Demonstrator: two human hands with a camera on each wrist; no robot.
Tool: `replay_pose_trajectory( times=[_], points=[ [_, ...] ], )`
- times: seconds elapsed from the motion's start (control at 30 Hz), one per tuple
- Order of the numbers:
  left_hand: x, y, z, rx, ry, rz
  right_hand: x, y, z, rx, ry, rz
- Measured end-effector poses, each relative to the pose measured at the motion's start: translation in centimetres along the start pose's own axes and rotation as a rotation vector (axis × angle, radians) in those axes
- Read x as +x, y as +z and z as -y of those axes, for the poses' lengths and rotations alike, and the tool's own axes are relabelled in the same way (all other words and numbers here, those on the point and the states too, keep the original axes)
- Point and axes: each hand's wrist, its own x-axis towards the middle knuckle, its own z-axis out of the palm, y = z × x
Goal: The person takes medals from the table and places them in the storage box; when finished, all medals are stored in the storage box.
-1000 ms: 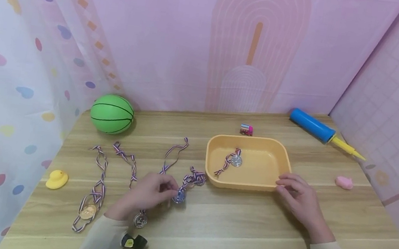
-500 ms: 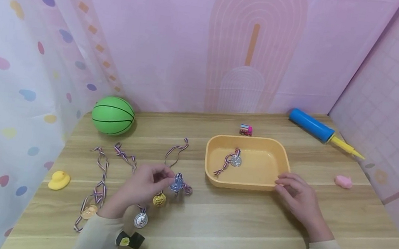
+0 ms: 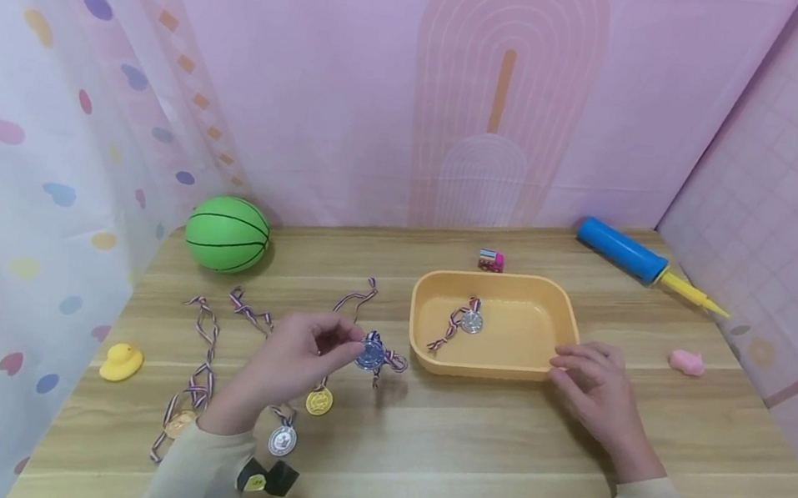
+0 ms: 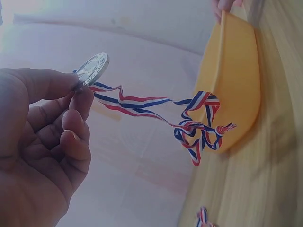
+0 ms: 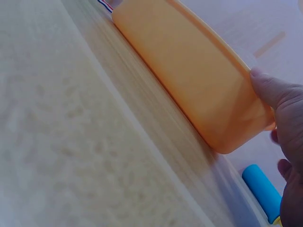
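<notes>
My left hand (image 3: 305, 359) pinches a silver medal (image 4: 93, 70) by its edge between thumb and forefinger. Its red, white and blue ribbon (image 4: 142, 105) dangles in loops, and in the left wrist view it overlaps the orange plastic basin (image 3: 481, 369). My right hand (image 3: 599, 397) holds the basin's near right corner, thumb at the rim (image 5: 253, 73) and fingers round the side. Inside the basin lies another silver medal (image 3: 472, 321) with its ribbon. On the table by my left forearm are a gold medal (image 3: 319, 401), a silver medal (image 3: 282, 440) and a bronze-coloured medal (image 3: 181, 423), partly hidden by the sleeve.
A green ball (image 3: 228, 234) sits at the back left, a yellow rubber duck (image 3: 122, 362) at the left edge. Behind the basin stands a small toy truck (image 3: 492, 260). To the right lie a blue and yellow hand pump (image 3: 626, 252) and a pink toy (image 3: 687, 363).
My left hand has lifted the silver medal from the table and shifted it slightly rightward, nearer the basin. The gold medal has come into sight below it. My right hand has stayed at the basin corner.
</notes>
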Motion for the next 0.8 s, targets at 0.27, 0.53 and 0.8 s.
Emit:
replay_pose_trajectory(
  times=[0.27,0.53,0.8],
  points=[
    [1.3,0.4,-2.1,-0.010,-0.005,0.012,0.2,-0.2,0.1,-0.027,-0.034,-0.042],
    [3.7,1.5,-3.7,-0.091,0.032,0.036,0.0,-0.1,0.2,-0.001,-0.089,-0.006],
    [6.6,3.8,-4.7,-0.165,0.053,0.079,-0.2,-0.2,0.5,0.035,-0.108,0.037]
  ],
)
